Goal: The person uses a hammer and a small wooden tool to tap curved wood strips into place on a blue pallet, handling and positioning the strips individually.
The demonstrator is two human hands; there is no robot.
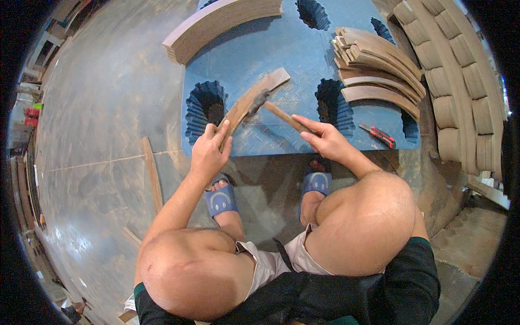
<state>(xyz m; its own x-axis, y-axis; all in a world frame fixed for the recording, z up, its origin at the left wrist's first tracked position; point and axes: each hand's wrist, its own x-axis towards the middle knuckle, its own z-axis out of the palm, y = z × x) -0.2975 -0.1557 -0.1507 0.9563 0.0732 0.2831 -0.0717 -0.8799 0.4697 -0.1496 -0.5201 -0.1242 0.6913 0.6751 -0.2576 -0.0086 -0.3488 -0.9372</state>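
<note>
A curved wooden slat (262,85) is gripped at its near end by my left hand (210,150), the index finger lying along it. The slat slants away over a blue plastic pallet (254,143). My right hand (327,142) is closed round the wooden handle of a hammer (284,115). Its dark metal head is against, or right beside, the slat's right edge near the middle; I cannot tell whether they touch. A red and black utility knife (379,135) lies on the pallet to the right of my right hand.
Neatly stacked curved slats (216,27) stand at the pallet's far left. A looser pile of curved slats (379,70) rests at its right. The pallet has deep ribbed holes (206,111). Bundled wooden pieces (447,111) line the right side. A thin wood strip (151,173) lies on the floor.
</note>
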